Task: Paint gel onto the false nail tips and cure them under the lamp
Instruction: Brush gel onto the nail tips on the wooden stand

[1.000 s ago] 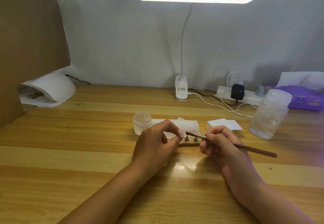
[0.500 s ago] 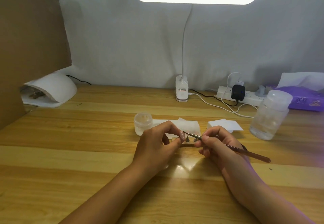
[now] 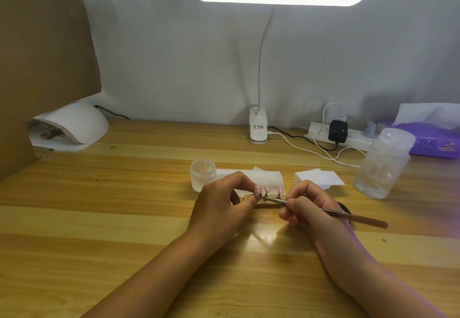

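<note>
Right now, on the head view, I see the left hand (image 3: 219,205) with its fingers curled, pinching the end of the small stand (image 3: 249,196) that carries the false nail tips (image 3: 266,189). Just beside it, the right hand (image 3: 308,208) grips the brush (image 3: 348,217) like a pen, with the bristle end at the nail tip nearest the left fingertips. The gel jar (image 3: 202,174) sits just beyond the left hand. The curing lamp (image 3: 74,126) stands well off to that hand's far left.

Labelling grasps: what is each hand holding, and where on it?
Right hand pinches the brush just behind its metal ferrule. Left hand pinches the left end of the nail-tip holder.
</note>
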`<control>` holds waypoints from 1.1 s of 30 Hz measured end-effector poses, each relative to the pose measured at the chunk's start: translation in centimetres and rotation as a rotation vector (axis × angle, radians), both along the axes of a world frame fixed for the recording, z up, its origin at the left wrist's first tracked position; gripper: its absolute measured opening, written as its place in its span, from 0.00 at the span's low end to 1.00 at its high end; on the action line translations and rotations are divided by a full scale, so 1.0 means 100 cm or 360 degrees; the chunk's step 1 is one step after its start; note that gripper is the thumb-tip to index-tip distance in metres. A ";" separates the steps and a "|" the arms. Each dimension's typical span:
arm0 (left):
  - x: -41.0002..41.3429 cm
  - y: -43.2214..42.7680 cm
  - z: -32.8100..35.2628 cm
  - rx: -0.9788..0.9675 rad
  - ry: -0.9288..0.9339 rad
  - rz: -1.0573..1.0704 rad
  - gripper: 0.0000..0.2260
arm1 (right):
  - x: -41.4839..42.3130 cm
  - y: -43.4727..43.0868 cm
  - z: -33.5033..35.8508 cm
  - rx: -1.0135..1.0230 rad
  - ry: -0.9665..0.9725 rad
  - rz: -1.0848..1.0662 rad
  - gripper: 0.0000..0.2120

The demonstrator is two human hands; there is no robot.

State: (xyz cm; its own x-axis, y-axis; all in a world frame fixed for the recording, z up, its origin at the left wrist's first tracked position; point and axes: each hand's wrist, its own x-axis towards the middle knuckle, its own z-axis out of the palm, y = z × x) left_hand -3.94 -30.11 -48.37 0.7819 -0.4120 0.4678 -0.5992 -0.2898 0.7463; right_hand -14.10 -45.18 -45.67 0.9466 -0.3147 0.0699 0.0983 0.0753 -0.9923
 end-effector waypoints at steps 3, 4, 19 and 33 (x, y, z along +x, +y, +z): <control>0.000 0.000 0.000 0.0000 0.0004 -0.0006 0.05 | 0.001 -0.001 -0.001 0.0095 -0.0036 -0.0053 0.14; 0.000 0.000 0.000 -0.0005 0.0014 -0.0012 0.05 | 0.001 -0.002 -0.001 0.0151 -0.0046 -0.0072 0.13; 0.004 0.000 0.000 -0.0195 0.0226 -0.0160 0.02 | 0.001 -0.002 0.000 0.0060 -0.0096 0.0016 0.02; 0.000 0.001 0.002 -0.0122 0.0161 -0.0125 0.05 | 0.001 -0.003 0.000 0.0030 0.0012 0.0007 0.07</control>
